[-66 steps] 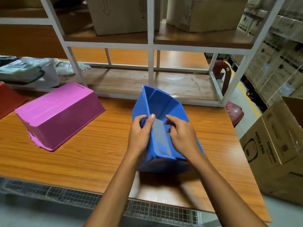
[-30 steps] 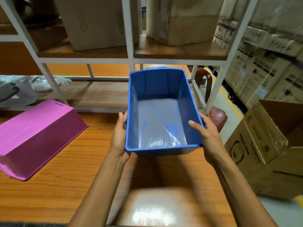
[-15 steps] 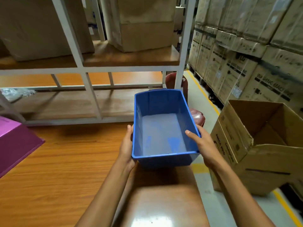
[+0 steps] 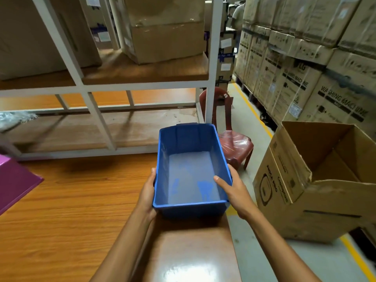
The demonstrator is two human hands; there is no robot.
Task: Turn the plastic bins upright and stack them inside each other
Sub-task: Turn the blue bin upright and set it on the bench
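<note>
A blue plastic bin (image 4: 191, 174) is upright with its opening facing up, at the right end of the wooden table (image 4: 71, 210). My left hand (image 4: 147, 195) grips its left wall and my right hand (image 4: 234, 189) grips its right wall, thumb over the rim. The bin is empty inside. Whether its base touches the table I cannot tell. A pink bin (image 4: 14, 184) lies upside down at the far left edge of the view, only partly seen.
A white metal shelf rack (image 4: 211, 82) with cardboard boxes stands behind the table. A red plastic chair (image 4: 234, 143) sits past the table's right end. An open cardboard box (image 4: 317, 180) stands on the floor at right, with stacked cartons behind it.
The blue bin was turned from tilted on its end to upright and carried to the table's right end. My view swung right, so the pink bin slid to the left edge.
</note>
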